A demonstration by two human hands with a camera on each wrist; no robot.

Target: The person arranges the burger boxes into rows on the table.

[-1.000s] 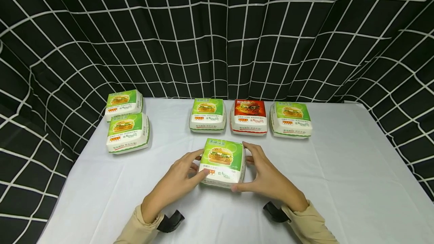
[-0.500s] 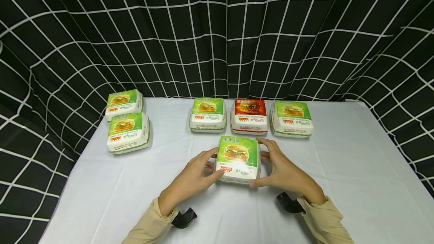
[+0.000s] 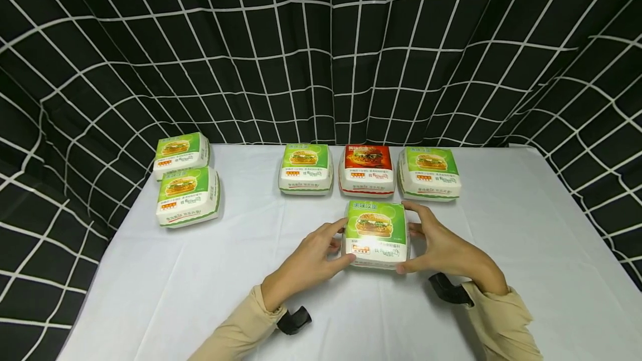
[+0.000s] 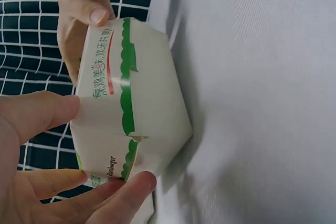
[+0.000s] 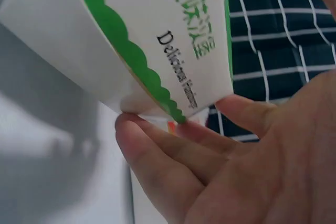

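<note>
A green-and-white burger box (image 3: pixel 376 233) with a burger picture on its lid is held between both hands, in front of the back row. My left hand (image 3: pixel 313 258) grips its left side, thumb at the near left corner. On the opposite side my right hand (image 3: pixel 446 247) grips it, thumb at the near right corner and fingers toward the far corner. In the left wrist view the burger box (image 4: pixel 121 82) shows its scalloped green edge, with left fingertips on the side wall. The right wrist view shows right fingers (image 5: pixel 157 156) against the box's lower corner.
Behind stand a green burger box (image 3: pixel 305 169), a red burger box (image 3: pixel 367 171) and another green burger box (image 3: pixel 429 174) in a row. Two more green burger boxes (image 3: pixel 188 196) stand at the left, one behind the other. A black gridded curtain (image 3: pixel 321 49) encloses the white table (image 3: pixel 165 294).
Both hands have moved to the right with the green burger box, from below the leftmost box of the back row to below the red one. The other boxes have stayed put.
</note>
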